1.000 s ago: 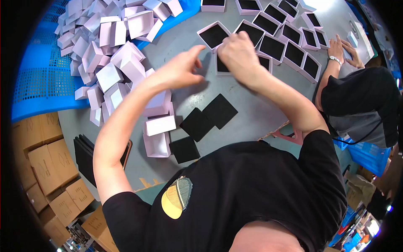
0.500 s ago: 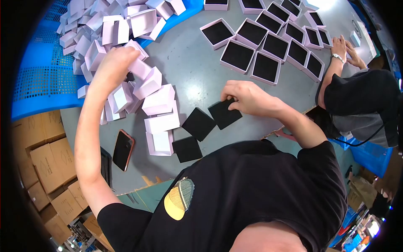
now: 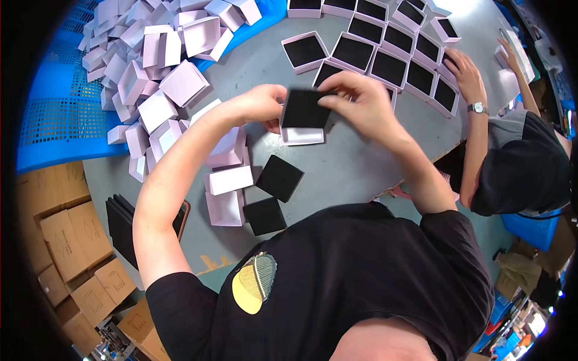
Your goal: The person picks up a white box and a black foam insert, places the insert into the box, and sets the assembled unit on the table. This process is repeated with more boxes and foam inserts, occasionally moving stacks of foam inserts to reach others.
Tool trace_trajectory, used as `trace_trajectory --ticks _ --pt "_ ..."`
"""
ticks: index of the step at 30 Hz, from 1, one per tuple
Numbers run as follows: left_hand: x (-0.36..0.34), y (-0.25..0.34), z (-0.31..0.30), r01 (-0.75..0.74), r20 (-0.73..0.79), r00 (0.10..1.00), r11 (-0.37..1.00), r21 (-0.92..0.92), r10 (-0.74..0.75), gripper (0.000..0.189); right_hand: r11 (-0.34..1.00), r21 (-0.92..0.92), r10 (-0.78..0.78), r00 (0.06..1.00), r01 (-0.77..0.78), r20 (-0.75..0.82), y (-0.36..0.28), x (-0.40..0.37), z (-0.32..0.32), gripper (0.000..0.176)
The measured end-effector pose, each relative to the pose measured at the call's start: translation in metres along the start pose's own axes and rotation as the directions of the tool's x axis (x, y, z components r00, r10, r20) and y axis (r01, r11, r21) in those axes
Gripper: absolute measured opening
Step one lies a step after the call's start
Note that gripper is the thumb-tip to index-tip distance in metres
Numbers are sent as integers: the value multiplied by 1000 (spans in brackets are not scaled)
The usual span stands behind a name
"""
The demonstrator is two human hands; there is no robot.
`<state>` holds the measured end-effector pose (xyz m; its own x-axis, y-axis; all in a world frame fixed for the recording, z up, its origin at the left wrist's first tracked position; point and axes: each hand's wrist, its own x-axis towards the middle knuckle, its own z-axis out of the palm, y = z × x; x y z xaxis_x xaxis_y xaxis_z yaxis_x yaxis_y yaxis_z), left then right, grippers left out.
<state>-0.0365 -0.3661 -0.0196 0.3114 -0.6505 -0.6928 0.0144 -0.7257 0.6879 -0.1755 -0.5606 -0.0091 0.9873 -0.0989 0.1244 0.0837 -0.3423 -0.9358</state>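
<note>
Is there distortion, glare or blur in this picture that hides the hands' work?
Head view: strong fisheye bending, black corners; white glare on the grey table top right; the black square foam pad, between left hand and right hand over a pale pink cardboard box, looks sharp.

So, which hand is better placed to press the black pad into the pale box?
Right, probably. The right hand holds the black pad by its edge, just over the pale box. The left hand grips the box's side and seems needed to steady it.
</note>
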Motion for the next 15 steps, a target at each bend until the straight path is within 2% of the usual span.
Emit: trace_trajectory --ticks 3,4,7,8,10,11,13,15 --pt "-13 -4 -4 -155 -57 987 985 -71 151 34 897 -356 -255 964 264 72 15 2 23 16" --pt "-16 -2 -7 -108 -15 994 984 -144 107 34 836 -440 -299 945 327 134 17 3 27 9" --pt "-16 -7 -3 -95 -34 995 953 -286 89 33 505 -747 -317 898 432 305 13 4 35 6" --pt "-13 -9 -1 -124 -69 992 959 -255 110 33 411 -794 -293 890 448 350 12 5 41 5" --pt "-9 -12 4 -179 -137 979 965 -193 154 34 367 -822 -357 882 434 307 4 5 47 4" --pt "-8 -12 5 -227 -196 959 968 -101 205 33 346 -836 -390 875 427 286 1 6 49 4" --pt "-9 -12 5 -298 -304 900 950 89 311 34 439 -716 -425 827 543 367 4 5 45 8" --pt "-16 -10 -1 -323 -306 893 943 73 330 35 514 -549 -465 752 659 467 12 0 43 15"
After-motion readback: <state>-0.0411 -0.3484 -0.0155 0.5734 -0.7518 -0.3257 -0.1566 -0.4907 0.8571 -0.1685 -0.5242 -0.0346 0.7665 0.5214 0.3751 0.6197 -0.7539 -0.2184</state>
